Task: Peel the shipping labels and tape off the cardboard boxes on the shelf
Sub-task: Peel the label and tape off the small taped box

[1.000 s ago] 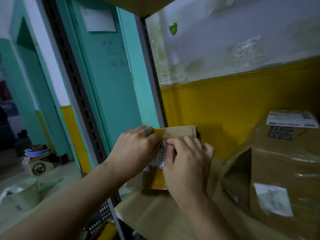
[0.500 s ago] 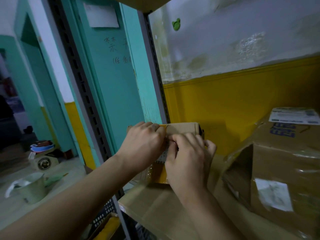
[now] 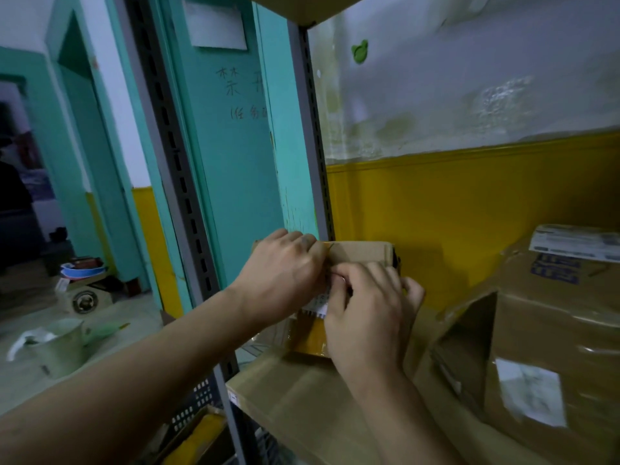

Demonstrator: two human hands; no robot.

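Note:
A small cardboard box [image 3: 360, 251] stands at the left end of the shelf [image 3: 302, 401], wrapped low down in yellow tape. A white shipping label [image 3: 315, 305] shows on its front, mostly covered by my hands. My left hand [image 3: 285, 275] grips the box's top left corner, fingers curled over the edge. My right hand [image 3: 365, 313] lies against the front, its fingertips pinching at the label's upper edge. A larger, crumpled cardboard box [image 3: 543, 330] sits to the right, with one label on top [image 3: 577, 243] and another on its side [image 3: 530, 392].
A grey slotted shelf upright [image 3: 312, 129] rises just behind the small box, with a second upright [image 3: 174, 162] nearer me. Behind is a yellow and white wall. On the floor at left stand a pale bucket [image 3: 63, 347] and other clutter.
Both hands have stayed on the small box. My right fingertips crept slightly up along the label, and less of the label shows now.

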